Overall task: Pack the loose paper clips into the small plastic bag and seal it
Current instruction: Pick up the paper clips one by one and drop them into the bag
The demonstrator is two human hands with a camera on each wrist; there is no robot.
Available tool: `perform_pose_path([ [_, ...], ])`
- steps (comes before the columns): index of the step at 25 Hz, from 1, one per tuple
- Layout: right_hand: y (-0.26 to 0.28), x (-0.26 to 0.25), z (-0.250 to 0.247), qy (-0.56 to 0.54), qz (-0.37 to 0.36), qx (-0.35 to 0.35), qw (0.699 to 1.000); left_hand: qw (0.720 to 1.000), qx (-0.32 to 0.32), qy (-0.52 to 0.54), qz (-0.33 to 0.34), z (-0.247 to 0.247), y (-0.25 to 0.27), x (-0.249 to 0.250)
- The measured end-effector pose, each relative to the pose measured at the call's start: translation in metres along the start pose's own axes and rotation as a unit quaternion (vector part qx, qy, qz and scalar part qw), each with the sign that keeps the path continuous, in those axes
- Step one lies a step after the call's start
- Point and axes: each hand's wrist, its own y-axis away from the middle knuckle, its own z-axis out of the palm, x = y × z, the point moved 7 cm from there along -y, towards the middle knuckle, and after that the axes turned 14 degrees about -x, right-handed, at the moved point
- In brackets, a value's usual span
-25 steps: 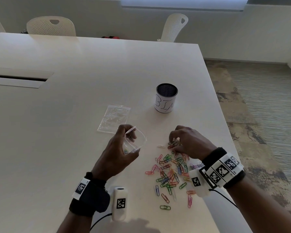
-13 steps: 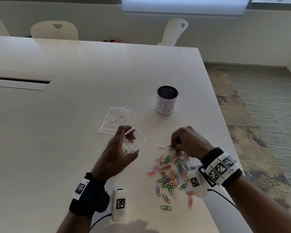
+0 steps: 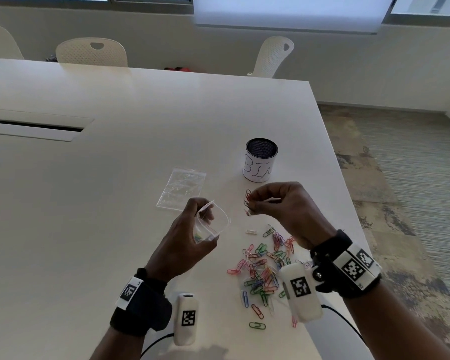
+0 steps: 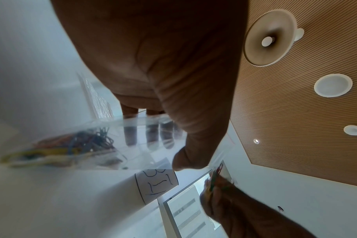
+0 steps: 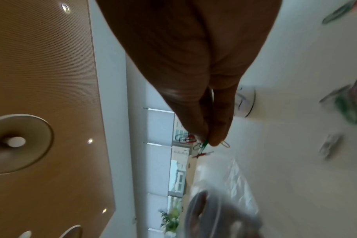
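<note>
My left hand (image 3: 190, 235) holds a small clear plastic bag (image 3: 213, 224) above the white table (image 3: 89, 203), its mouth spread wide towards the right. In the left wrist view the bag (image 4: 116, 141) has several coloured paper clips (image 4: 71, 145) lying in its bottom. My right hand (image 3: 278, 203) is raised above the table, just right of the bag's mouth, pinching a small bunch of clips (image 3: 247, 200) between thumb and fingers; the bunch (image 5: 202, 145) shows in the right wrist view too. A pile of loose coloured clips (image 3: 265, 266) lies on the table below my right wrist.
A white cylindrical pot marked "BIN" (image 3: 260, 160) stands behind my hands. A second flat clear bag (image 3: 182, 188) lies on the table left of it. The table's right edge (image 3: 348, 203) runs close past the clip pile. Chairs (image 3: 91, 51) stand at the far side.
My right hand has lifted off the pile with a pinch of clips and risen towards the bag's mouth. The left hand kept the bag spread wide in about the same place.
</note>
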Motion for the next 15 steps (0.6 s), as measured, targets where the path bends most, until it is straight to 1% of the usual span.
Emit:
perform_pose_path([
  [2, -0.001, -0.011, 0.018, -0.028, -0.025, 0.007, 0.999, 1.000, 0.003, -0.002, 0.004, -0.001, 0.000, 0.001],
  [4, -0.003, -0.016, 0.037, -0.023, -0.052, 0.008, 0.998, 1.000, 0.008, -0.007, 0.005, -0.002, 0.001, 0.004],
  [6, -0.005, -0.018, 0.053, 0.048, -0.083, 0.010, 0.995, 1.000, 0.010, -0.006, 0.000, -0.003, 0.001, 0.007],
  [8, -0.006, -0.022, 0.064, 0.164, -0.116, 0.009, 0.979, 1.000, 0.010, -0.002, -0.009, -0.003, 0.002, 0.008],
  [10, -0.006, -0.024, 0.071, 0.237, -0.139, -0.002, 0.962, 1.000, 0.007, 0.000, -0.014, -0.003, 0.003, 0.008],
  [13, -0.005, -0.031, 0.073, 0.279, -0.154, -0.013, 0.948, 1.000, 0.009, 0.002, -0.012, -0.004, 0.004, 0.006],
  [15, -0.003, -0.038, 0.069, 0.288, -0.163, -0.005, 0.944, 1.000, 0.009, -0.003, -0.002, -0.005, 0.003, 0.007],
])
